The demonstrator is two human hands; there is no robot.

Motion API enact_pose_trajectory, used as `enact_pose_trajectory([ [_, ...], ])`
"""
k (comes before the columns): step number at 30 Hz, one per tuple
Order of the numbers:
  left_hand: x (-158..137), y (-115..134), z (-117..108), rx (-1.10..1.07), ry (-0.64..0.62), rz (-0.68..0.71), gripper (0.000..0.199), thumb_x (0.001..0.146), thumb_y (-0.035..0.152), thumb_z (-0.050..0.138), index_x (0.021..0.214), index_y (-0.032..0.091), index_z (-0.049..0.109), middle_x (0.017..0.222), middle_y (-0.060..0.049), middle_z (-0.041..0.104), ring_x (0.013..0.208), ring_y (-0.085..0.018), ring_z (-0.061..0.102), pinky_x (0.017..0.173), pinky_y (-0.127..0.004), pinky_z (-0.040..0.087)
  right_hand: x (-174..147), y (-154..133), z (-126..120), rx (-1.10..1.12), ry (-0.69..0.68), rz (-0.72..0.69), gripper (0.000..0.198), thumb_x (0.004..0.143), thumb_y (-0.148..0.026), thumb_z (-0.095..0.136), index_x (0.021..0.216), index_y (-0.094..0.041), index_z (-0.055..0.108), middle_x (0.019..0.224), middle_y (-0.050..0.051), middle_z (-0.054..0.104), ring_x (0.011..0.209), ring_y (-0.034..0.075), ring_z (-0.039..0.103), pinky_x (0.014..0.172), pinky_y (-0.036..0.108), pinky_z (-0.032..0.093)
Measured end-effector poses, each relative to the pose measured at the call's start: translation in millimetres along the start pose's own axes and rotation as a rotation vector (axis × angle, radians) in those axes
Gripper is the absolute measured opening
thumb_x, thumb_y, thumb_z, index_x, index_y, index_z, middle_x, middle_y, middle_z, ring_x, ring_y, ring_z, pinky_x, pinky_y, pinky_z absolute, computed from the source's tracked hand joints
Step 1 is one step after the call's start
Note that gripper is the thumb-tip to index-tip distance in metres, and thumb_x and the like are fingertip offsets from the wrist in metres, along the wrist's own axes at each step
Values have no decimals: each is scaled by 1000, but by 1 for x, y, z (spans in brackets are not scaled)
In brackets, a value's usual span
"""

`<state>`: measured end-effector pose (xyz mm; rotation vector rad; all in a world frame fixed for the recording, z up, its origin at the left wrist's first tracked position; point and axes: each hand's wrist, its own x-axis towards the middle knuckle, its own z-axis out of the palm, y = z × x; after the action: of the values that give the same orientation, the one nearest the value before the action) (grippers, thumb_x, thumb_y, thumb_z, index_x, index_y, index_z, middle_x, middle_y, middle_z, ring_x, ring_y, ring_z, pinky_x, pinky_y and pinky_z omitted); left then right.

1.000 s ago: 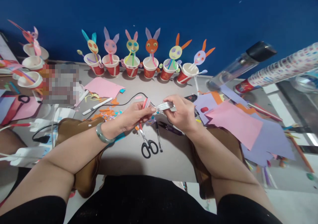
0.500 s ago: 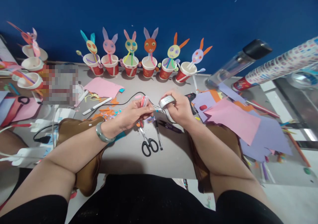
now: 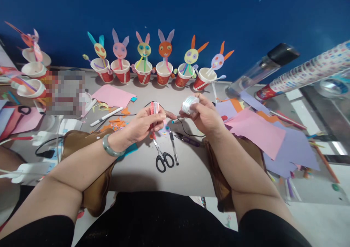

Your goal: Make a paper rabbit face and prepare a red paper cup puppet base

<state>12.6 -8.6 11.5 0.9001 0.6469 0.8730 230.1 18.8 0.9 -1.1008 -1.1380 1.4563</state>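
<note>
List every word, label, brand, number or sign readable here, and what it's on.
No text can be read with certainty.
Red paper cups: pale printed marks, too small to read.
Cup stack at right: colourful print, too small and blurred.
Black-and-clear pen: any marking is too small.
White roll in the right hand: no legible lettering.
Pixelated patch at left: nothing legible.
</note>
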Motion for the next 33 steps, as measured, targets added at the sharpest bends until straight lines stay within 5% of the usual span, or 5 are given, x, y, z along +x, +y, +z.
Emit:
enact_pose_trajectory([
  [11,-2,5,3,-20,5,-23,21,76,27,68,74,19,50,70,1,64,42,-3,42,45,-20,30,-3,17,6,-271,-206,13,50,74,-29,79,118,-21,56,81,-2,72,70,14,67,67,28,55],
  [15,-2,6,3,-40,1,-34,21,76,28,69,74,18,50,74,0,66,43,-3,43,45,-20,31,-8,22,14,-403,-63,-229,32,80,-34,74,106,-21,61,94,4,74,84,16,70,78,33,56],
  [19,-2,7,3,-54,19,-29,22,74,27,69,74,18,50,89,-3,72,43,-2,42,43,-20,32,-19,16,22,-559,146,-462,17,90,-40,64,90,-23,61,81,1,70,73,15,65,75,33,55],
  [27,-3,5,3,-73,22,30,21,77,26,70,75,18,50,92,-2,72,45,-2,46,44,-19,33,-31,10,30,-690,211,-574,32,81,-45,79,99,-26,60,64,-5,66,57,13,61,64,30,52],
  [33,-4,7,6,-55,41,44,25,77,29,72,75,18,49,95,-2,72,46,-2,47,43,-19,33,-31,27,35,-667,135,-661,35,86,-29,70,118,-26,58,99,2,76,68,13,64,64,29,53],
])
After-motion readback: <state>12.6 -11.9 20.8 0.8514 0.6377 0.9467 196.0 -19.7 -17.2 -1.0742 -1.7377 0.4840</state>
